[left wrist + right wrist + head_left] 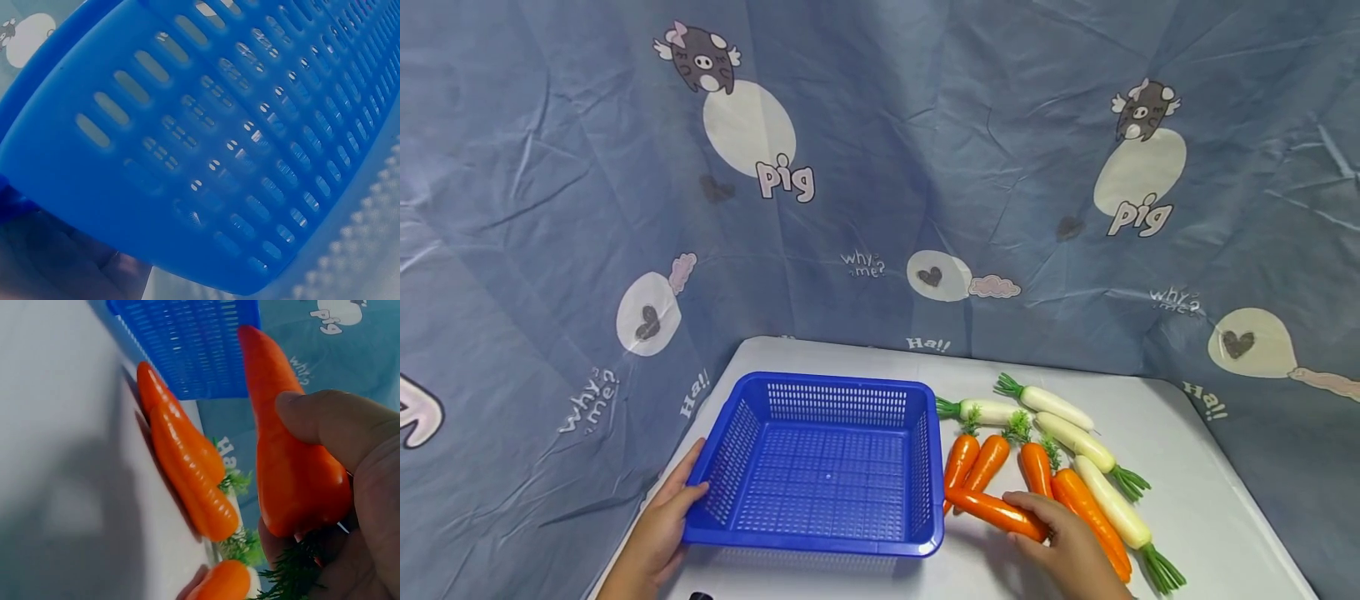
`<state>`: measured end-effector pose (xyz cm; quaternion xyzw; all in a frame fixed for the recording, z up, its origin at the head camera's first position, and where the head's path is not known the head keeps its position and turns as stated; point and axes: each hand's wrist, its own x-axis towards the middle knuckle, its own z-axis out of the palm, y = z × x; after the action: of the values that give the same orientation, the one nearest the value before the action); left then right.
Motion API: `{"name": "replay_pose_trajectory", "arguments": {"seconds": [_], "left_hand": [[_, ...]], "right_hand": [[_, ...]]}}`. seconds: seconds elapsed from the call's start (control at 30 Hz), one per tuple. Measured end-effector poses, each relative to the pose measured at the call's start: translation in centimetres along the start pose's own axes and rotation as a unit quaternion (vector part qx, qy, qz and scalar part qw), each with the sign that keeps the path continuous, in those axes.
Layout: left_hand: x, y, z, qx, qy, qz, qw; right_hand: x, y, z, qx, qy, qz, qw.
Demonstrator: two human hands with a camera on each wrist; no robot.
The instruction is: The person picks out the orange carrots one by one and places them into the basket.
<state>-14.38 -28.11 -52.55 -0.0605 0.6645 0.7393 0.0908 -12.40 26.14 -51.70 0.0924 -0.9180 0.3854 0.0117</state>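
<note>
The left hand (658, 533) is gripping the basket (812, 543) at its left edge — the thumb is lying over the rim and the fingers are going round the outside. The right hand (1071, 546) is pinching a carrot (996, 510) up above the table (1202, 500). The carrot's thin tip is pointing at the basket's right edge, but I cannot tell if they are touching.

Inside, the basket's blue floor is showing from wall to wall, so there is wide room. On the right side the room is tight — two other carrots (990, 464) are lying together near that wall, with radishes (1112, 500) behind and farther right. White table is showing in front of the basket and along the table's right edge. Blue cloth (850, 200) is hanging behind.
</note>
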Motion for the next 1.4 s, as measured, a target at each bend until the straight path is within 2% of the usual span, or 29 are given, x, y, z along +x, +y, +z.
{"name": "replay_pose_trajectory", "arguments": {"seconds": [0.13,0.4,0.6,0.67,0.8,0.93,1.03,1.23,1.3,1.4], "left_hand": [[0.0,0.0,-0.1,0.008,-0.003,0.003,1.0],[0.0,-0.2,-0.1,0.003,-0.002,0.009,1.0],[0.0,-0.5,-0.2,-0.004,0.001,0.016,0.9999],[0.1,-0.5,-0.2,-0.005,0.004,0.013,0.9999],[0.1,-0.3,-0.2,-0.001,0.003,0.005,1.0],[0.2,-0.1,-0.3,0.007,0.001,0.002,1.0],[0.2,-0.1,-0.4,0.011,0.003,0.002,0.9999],[0.3,-0.2,-0.5,0.008,0.0,0.008,0.9999],[0.3,-0.3,-0.4,0.004,-0.002,0.01,0.9999],[0.4,-0.4,-0.4,-0.004,-0.004,0.015,0.9999]], "right_hand": [[0.4,-0.5,-0.1,0.0,0.001,0.015,0.9999],[0.3,0.3,-1.6,-0.046,0.073,0.016,0.9962],[0.6,-0.3,-2.9,-0.009,0.067,0.034,0.9971],[0.7,-0.5,-3.0,-0.005,0.071,0.029,0.997],[1.2,-0.7,-3.1,-0.037,0.085,0.004,0.9956],[1.8,-1.1,-3.0,-0.039,0.079,0.002,0.9961],[2.3,-1.5,-2.9,-0.019,0.064,0.009,0.9977],[3.1,-2.2,-2.8,0.057,0.03,0.048,0.9968],[3.3,-2.2,-2.6,0.053,0.035,0.031,0.9975],[3.6,-2.2,-2.2,0.007,0.061,-0.033,0.9976]]}}
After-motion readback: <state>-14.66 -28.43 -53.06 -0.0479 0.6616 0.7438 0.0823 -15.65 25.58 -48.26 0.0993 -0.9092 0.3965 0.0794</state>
